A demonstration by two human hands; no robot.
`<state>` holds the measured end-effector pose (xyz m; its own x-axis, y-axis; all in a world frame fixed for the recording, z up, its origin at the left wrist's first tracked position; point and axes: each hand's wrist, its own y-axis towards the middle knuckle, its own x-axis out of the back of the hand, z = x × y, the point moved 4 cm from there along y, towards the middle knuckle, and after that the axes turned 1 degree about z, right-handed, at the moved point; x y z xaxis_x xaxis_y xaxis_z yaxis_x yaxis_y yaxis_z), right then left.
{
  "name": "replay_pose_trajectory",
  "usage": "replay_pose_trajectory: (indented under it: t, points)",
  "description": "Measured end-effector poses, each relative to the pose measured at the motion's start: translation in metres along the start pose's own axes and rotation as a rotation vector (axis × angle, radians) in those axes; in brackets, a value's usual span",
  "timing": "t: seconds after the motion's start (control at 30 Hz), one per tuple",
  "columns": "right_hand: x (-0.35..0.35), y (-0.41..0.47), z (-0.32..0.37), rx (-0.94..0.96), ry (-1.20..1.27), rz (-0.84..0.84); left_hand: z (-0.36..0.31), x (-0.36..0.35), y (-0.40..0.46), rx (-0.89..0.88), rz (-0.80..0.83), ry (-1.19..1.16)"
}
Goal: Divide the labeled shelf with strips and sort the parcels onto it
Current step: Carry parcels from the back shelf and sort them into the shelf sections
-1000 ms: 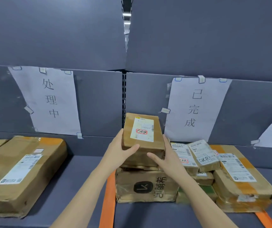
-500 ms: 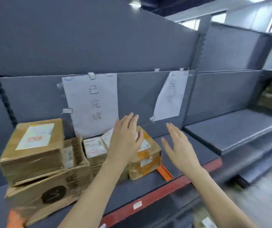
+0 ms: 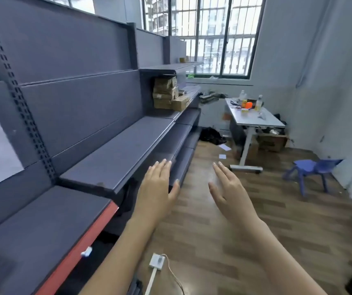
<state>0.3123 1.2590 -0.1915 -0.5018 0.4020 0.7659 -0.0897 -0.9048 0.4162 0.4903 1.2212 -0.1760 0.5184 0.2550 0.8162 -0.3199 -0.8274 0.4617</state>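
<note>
Along the left edge of view runs the shelf (image 3: 98,158), grey steel, its near tier fronted by a red lip and nothing resting on the boards closest to me. Farther down, at the far end of the same run under an upper board, sits the stack of parcels (image 3: 166,93): brown cardboard boxes piled against the back panel, one smaller box at the front edge beside the pile. No strips are visible from here.

My left hand (image 3: 158,188) hangs over the front edge of the middle tier, fingers straight and spread, holding nothing. My right hand (image 3: 228,188) is out over the floor (image 3: 224,241), also flat, fingers extended, empty. Neither touches the shelf.

Handling, as a judgement: the parcels look like ordinary corrugated cartons, stiff enough to take a two-handed grip on opposite side faces, probably light to moderate in weight given their size, though contents are unknown. Taped faces may be slick; edges and corners give the surer purchase. The pile appears uneven, so the top box should come off first, lifted straight up rather than dragged, or the lower ones may shift toward the front edge.

Right of the hands stand a white table (image 3: 253,118) with clutter and a blue chair (image 3: 311,167), well clear.
</note>
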Motion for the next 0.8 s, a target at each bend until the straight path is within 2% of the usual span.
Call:
replay_pose_trajectory:
  t: [0.17, 0.5, 0.8]
  points:
    - [-0.010, 0.088, -0.086, -0.045, -0.061, -0.012, -0.019, -0.080, 0.104, -0.073, 0.030, -0.087]
    - [0.007, 0.367, -0.230, -0.021, -0.145, -0.072, -0.026, -0.199, 0.403, -0.154, 0.012, -0.087]
    - [-0.029, 0.553, -0.403, -0.062, -0.119, 0.008, -0.036, -0.348, 0.609, -0.167, 0.072, -0.110]
